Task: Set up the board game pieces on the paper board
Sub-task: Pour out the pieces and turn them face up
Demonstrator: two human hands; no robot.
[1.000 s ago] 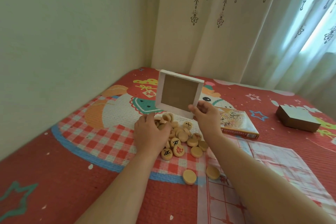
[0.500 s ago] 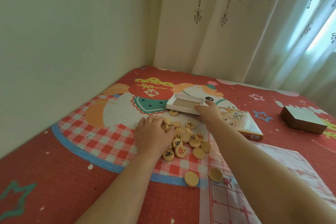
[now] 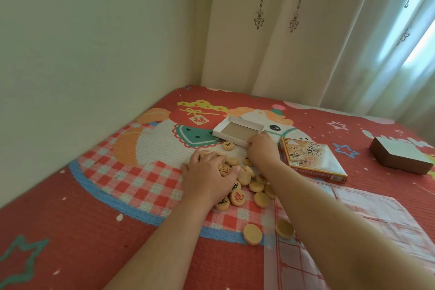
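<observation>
Heap of round wooden xiangqi pieces [image 3: 243, 178] on the checked patch of the bed [image 3: 98, 231], some showing red or black characters, others blank side up. Two strays nearer the camera: one [image 3: 252, 234] on the mat, one [image 3: 284, 228] just on the left edge of the paper board [image 3: 367, 216]. Lies flat to the right of the heap, that red-gridded sheet, with no other piece visible on it.

Left hand [image 3: 207, 178] palm down on the left side of the heap, fingers bent loosely over the discs; cannot tell whether any is gripped. Right hand [image 3: 261, 148] reaching across the heap, fingers curled and pinching the near right corner of the empty white cardboard tray [image 3: 235, 130], which sits flat on the mat just beyond the pieces.

Just right of that hand, the printed game box [image 3: 312, 160], lying flat. Well apart at far right, a brown box [image 3: 400, 155]. Behind the bed, pale wall [image 3: 94, 42] to the left and patterned curtain [image 3: 306, 42] to the right.
</observation>
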